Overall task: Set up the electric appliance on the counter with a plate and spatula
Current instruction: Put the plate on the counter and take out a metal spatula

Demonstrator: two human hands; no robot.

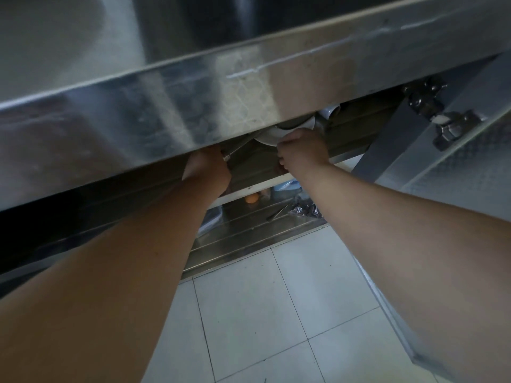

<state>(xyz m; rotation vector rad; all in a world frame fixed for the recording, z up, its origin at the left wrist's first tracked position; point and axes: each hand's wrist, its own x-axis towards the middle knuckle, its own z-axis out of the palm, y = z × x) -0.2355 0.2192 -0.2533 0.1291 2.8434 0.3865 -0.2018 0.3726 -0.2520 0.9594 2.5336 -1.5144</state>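
Observation:
Both my arms reach under the steel counter's front edge (193,106) onto a shelf below it. My right hand (301,153) is closed on the rim of a white plate (269,138), which sits on that shelf and is mostly hidden by the counter edge. My left hand (208,167) is half hidden under the edge; a thin metal handle (235,152) runs out from beside its fingers, and I cannot tell whether the hand grips it. No electric appliance is in view.
A lower steel shelf (249,233) carries an orange round object (251,199), a dark utensil and crumpled plastic. A table leg (387,145) with a pipe valve (431,106) stands at the right. White floor tiles (276,299) lie below.

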